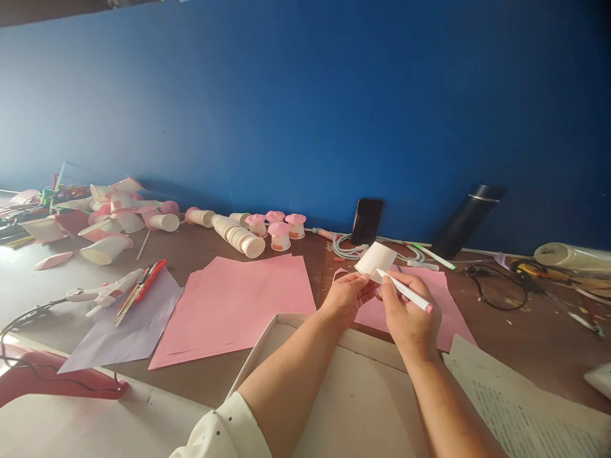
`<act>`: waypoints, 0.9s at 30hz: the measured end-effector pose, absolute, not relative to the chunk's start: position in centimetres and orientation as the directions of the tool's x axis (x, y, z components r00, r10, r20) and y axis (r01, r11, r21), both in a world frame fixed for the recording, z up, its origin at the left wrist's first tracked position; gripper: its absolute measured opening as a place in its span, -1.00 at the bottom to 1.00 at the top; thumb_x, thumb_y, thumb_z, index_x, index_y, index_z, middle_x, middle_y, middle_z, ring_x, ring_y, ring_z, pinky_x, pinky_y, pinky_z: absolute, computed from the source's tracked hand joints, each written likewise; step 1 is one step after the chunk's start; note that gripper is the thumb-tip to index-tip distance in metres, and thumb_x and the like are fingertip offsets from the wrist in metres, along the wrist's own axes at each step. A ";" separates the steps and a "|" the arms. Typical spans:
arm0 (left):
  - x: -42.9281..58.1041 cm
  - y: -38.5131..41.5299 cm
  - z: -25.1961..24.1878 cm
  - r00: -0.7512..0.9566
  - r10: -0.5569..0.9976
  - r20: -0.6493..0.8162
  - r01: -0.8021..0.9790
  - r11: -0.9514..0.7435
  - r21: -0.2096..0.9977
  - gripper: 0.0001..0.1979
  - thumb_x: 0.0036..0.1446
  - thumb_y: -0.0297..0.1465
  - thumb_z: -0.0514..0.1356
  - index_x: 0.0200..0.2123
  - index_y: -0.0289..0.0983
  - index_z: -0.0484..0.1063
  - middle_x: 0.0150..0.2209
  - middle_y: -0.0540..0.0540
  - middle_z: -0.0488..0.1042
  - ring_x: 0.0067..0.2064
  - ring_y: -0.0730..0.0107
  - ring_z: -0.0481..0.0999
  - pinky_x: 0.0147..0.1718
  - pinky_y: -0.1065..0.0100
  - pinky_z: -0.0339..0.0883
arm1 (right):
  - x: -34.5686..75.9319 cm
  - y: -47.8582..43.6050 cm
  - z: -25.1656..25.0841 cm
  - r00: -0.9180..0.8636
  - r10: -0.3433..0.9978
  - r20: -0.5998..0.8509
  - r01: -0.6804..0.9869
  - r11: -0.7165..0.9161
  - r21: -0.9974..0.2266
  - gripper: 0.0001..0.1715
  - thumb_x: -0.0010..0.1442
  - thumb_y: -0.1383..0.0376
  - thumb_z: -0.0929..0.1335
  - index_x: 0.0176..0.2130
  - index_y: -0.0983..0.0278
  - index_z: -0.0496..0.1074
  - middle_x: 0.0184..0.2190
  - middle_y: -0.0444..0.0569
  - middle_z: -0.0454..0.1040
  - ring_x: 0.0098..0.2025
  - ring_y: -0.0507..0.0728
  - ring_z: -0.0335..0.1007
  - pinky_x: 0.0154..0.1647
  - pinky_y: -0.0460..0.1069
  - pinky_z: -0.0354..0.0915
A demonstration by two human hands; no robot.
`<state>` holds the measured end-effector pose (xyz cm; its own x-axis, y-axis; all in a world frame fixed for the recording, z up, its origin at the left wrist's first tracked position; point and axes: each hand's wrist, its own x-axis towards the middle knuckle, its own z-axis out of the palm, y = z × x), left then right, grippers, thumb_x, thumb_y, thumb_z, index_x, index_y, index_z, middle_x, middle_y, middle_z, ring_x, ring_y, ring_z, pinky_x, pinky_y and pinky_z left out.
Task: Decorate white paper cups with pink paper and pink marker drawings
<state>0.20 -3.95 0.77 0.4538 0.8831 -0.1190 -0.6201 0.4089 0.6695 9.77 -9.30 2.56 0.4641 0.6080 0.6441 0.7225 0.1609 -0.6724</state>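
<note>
A small white paper cup [377, 257] is tilted upside down above the pink paper on the right, its rim pinched in the fingers of my left hand [346, 296]. My right hand [413, 321] is closed around a white marker [405, 291] with a pink end. The marker's tip meets or nearly meets the cup's side near the rim; I cannot tell whether it touches. Behind the hands stand several small cups with pink paper tops [280, 236], some with drawn marks. To their left lies a long stack of nested paper cups [236, 235].
Pink sheets [238, 305] lie left of my arms, beside a lilac sheet [128, 324] with a red utility knife [140, 289] and a glue gun [107, 292]. A phone [367, 219] and a black flask [468, 219] lean against the blue wall. A shallow box [353, 394] lies below my forearms.
</note>
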 end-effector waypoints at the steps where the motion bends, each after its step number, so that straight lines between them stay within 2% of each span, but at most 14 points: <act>1: 0.2 -3.9 0.8 0.456 0.882 -0.117 -0.621 0.410 0.668 -0.86 0.10 -0.44 0.22 -0.30 -0.40 0.52 -0.31 -0.20 0.55 -0.23 0.37 0.53 0.03 0.25 0.27 | 9.8 -9.3 2.5 0.464 0.609 0.643 0.723 0.160 -0.672 -0.73 0.13 0.14 0.33 -0.27 0.27 0.48 -0.40 0.01 0.56 -0.34 0.14 0.50 -0.32 -0.02 0.35; 27: 0.2 -4.0 1.1 0.489 0.861 -0.141 -0.636 0.462 0.617 -0.89 0.14 -0.50 0.16 -0.33 -0.42 0.48 -0.37 -0.17 0.52 -0.31 0.44 0.52 -0.07 0.31 0.35 | 9.9 -9.2 2.3 0.461 0.603 0.652 0.730 0.161 -0.665 -0.78 0.14 0.17 0.34 -0.28 0.26 0.46 -0.40 -0.01 0.56 -0.33 0.13 0.51 -0.30 -0.04 0.34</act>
<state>0.16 -4.03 1.06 0.4886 0.8610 -0.1413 -0.6365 0.4625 0.6172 9.90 -9.20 2.28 0.4608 0.6025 0.6516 0.7298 0.1605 -0.6646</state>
